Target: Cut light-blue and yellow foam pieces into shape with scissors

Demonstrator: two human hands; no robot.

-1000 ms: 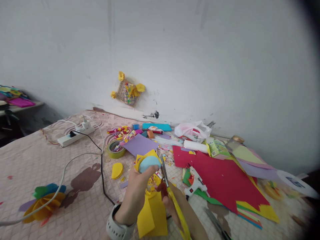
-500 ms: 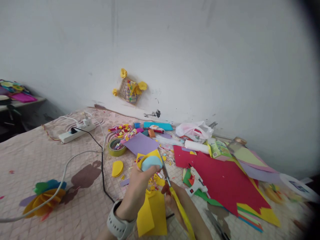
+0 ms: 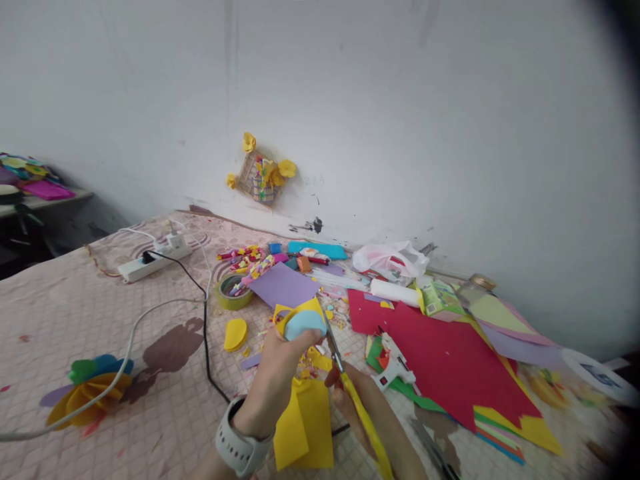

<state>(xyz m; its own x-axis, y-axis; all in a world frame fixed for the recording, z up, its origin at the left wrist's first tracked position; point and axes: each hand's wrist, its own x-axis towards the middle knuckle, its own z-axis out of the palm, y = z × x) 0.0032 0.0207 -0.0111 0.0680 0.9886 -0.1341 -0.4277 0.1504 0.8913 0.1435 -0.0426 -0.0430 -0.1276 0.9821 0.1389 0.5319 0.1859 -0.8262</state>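
While a blue foam disc (image 3: 304, 325) backed by yellow paper (image 3: 300, 311) is pinched in the left hand (image 3: 277, 373), yellow-handled scissors (image 3: 350, 393) are gripped by the right hand (image 3: 356, 407) — blades at the edge. Trimming is judged partly done — yellow margin remains, scraps (image 3: 313, 360) lie below.

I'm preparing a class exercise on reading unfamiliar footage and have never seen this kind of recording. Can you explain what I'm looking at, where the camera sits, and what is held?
There is no machine: a camera worn on a person's head looks down at their own two hands. The left hand, with a wristwatch, pinches a light blue disc on yellow paper. The right hand works yellow-handled scissors at its edge. On the quilted surface lie a red paper sheet, a glue gun, a tape roll and a power strip.
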